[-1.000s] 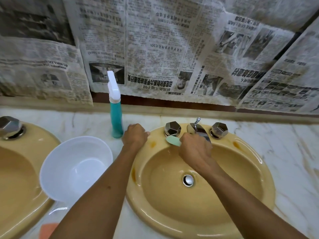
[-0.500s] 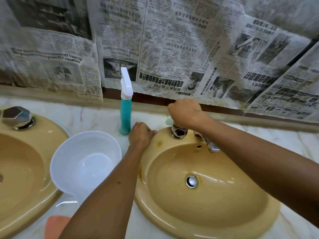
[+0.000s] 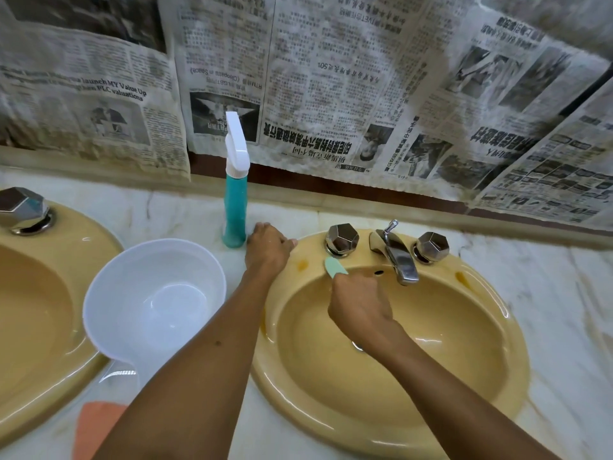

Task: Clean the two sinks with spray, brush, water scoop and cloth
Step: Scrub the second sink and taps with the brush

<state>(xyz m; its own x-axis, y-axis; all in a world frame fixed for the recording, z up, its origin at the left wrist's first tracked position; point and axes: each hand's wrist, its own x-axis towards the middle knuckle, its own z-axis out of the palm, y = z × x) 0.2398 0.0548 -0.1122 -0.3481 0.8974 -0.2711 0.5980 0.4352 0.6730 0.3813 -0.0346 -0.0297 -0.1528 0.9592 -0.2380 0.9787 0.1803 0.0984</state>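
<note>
Two yellow sinks are set in a marble counter: the right sink [image 3: 497, 393] in front of me, the left sink [image 3: 39, 327] at the frame's left edge. My right hand [image 3: 360, 305] grips a pale green brush [image 3: 334, 267] over the right basin's back wall, just below the left chrome knob [image 3: 342, 240]; only the brush's end shows. My left hand [image 3: 267, 249] rests with curled fingers on the sink's left rim and holds nothing. A teal spray bottle [image 3: 235, 207] stands just behind it. The white water scoop [image 3: 152, 303] sits between the sinks. An orange cloth [image 3: 96, 426] lies at the bottom left.
The chrome faucet [image 3: 394, 254] and right knob [image 3: 433, 247] stand at the sink's back rim. Another chrome knob [image 3: 23, 207] sits on the left sink. Newspaper [image 3: 331, 88] covers the wall behind the counter. Brown stains mark the right sink's rim.
My right hand has come down with the brush from behind the left knob into the basin below it. My left hand stays on the rim.
</note>
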